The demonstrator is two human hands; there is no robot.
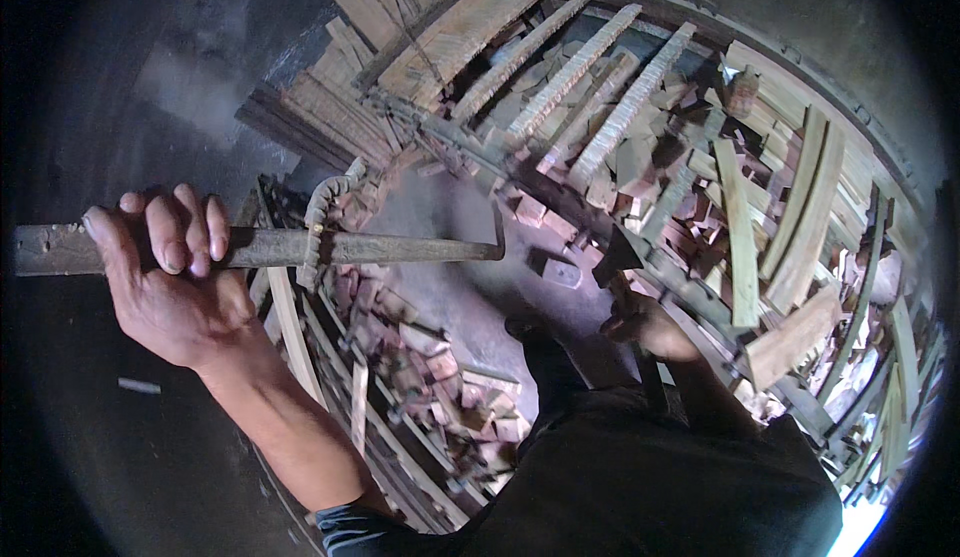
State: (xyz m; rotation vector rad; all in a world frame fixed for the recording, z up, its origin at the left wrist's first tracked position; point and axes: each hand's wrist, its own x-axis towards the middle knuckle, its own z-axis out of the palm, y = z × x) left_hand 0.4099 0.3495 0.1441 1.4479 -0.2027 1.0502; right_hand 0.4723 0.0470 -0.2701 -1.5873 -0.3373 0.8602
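Beyond, at upper right: slatted timber rack (632, 105) with wood strips. At left: tapered wooden bar (400, 248), long axis crosswise, gripped near its broad end by the nearer left hand (185, 302), narrow end toward the right hand (648, 327), closed around a dark-headed tool (617, 255), apparently a hatchet.

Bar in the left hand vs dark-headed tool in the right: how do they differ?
Look: the bar is grey-brown and narrows along its length; the tool has a dark, flared head.
Size: the bar looks far longer than the tool's visible part.
Shared: each is gripped in one hand, bar in left hand, tool in right hand.
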